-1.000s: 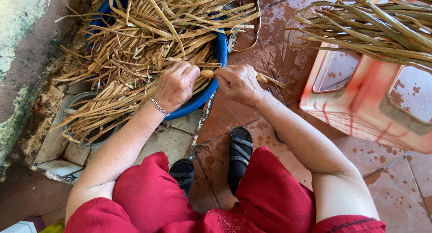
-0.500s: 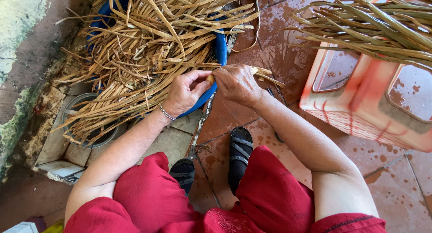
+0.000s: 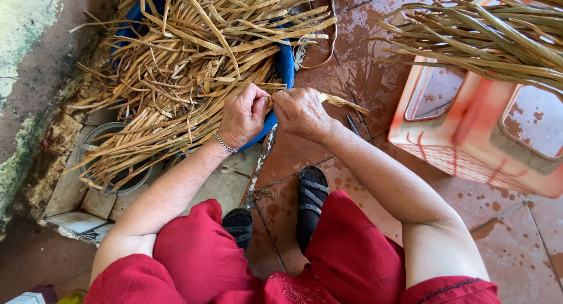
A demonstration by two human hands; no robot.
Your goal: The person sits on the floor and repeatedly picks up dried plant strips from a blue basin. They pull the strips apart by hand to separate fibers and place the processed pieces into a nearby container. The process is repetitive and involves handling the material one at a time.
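Fingers (image 3: pixel 262 102) of both hands pinch a flat, tan dried strip (image 3: pixel 346 103).

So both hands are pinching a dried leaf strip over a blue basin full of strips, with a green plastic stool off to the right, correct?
Not quite: the stool is orange-red, not green, as the head view shows. The rest holds: left hand and right hand pinch a dried strip over the blue basin of strips.

Wet red tiled floor (image 3: pixel 375 63), stained mossy wall (image 3: pixel 23 57), daylight
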